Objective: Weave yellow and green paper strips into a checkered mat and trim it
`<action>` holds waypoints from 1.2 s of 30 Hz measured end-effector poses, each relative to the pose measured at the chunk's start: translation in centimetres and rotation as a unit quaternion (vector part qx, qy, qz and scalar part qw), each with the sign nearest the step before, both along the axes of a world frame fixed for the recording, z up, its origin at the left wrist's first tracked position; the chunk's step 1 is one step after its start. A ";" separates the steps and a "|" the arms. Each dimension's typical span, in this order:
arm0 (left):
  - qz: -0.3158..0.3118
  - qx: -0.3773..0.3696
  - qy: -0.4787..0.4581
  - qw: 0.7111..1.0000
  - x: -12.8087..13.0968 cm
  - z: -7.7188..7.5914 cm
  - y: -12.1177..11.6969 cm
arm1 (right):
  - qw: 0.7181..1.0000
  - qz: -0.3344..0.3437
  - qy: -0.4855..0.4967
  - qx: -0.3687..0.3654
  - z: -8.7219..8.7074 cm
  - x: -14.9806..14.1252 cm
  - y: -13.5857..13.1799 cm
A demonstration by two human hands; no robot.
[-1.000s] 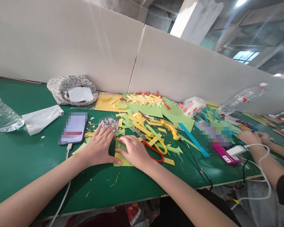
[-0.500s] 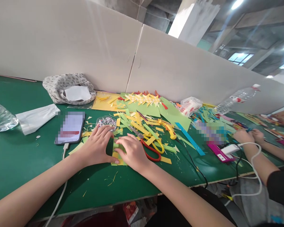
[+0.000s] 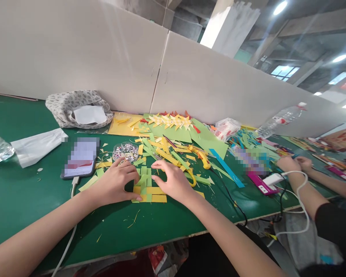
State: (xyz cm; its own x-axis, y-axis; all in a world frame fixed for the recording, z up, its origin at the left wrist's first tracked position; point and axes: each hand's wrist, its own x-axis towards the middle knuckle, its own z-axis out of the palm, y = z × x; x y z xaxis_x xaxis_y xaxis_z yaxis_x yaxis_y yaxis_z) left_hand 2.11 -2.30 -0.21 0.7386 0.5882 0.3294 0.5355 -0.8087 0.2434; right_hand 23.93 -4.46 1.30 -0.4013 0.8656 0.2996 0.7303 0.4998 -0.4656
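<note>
Woven yellow and green paper strips [image 3: 158, 198] lie flat on the green table in front of me. My left hand [image 3: 118, 181] rests at their left edge, its thumb touching the end of a yellow strip and its fingers arched apart. My right hand [image 3: 175, 179] hovers at the right side of the weave, fingers spread, with nothing visible in it. A green strip [image 3: 144, 181] stands bent up between the hands. Behind my right hand, the yellow handle [image 3: 193, 179] of the scissors shows; the rest is largely covered.
Cut paper scraps [image 3: 173, 154] surround a yellow glue gun [image 3: 202, 156] and a bead box [image 3: 127, 151]. A phone [image 3: 82, 156] on a cable lies left. Finished woven paper pieces [image 3: 170, 121] sit by the partition. At right are a purple power strip [image 3: 262, 184] and another person's hands [image 3: 291, 165].
My right hand has moved right and opened away from the weave, uncovering more of the yellow strips and a raised green strip. My left hand stays at the left edge.
</note>
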 end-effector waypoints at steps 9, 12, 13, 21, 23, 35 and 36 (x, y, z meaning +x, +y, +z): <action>-0.067 0.013 -0.004 0.998 0.0 -0.1 0.1 | 0.988 0.033 -0.124 0.084 -1.8 -0.3 -0.4; -0.088 -0.011 -0.004 0.996 -0.1 -0.3 0.2 | 0.989 0.032 -0.096 0.107 -1.9 -0.3 -0.4; -0.087 -0.015 -0.005 0.996 -0.1 -0.3 0.2 | 0.990 0.033 -0.083 0.108 -1.9 -0.3 -0.5; -0.083 -0.018 -0.005 0.996 -0.1 0.0 -0.1 | 0.989 0.084 0.068 -0.099 0.5 -0.7 -1.9; -0.082 -0.014 0.000 0.997 -0.2 0.0 -0.2 | 0.986 0.096 0.062 -0.122 0.8 -0.6 -2.1; -0.103 0.080 0.086 0.988 -0.2 0.5 -0.9 | 0.992 0.112 -0.034 -0.054 0.0 -0.7 -2.0; -0.101 0.097 0.090 0.986 -0.3 0.5 -1.1 | 0.992 0.114 -0.038 -0.045 -0.1 -0.8 -2.0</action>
State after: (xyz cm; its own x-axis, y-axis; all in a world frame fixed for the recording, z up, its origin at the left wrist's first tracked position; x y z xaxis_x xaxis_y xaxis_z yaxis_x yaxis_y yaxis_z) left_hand 1.85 -3.42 0.26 0.8911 0.3611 0.2748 0.3783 -0.9256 -0.0105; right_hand 23.14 -6.49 1.18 -0.6074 0.7719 0.1876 0.6382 0.6147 -0.4635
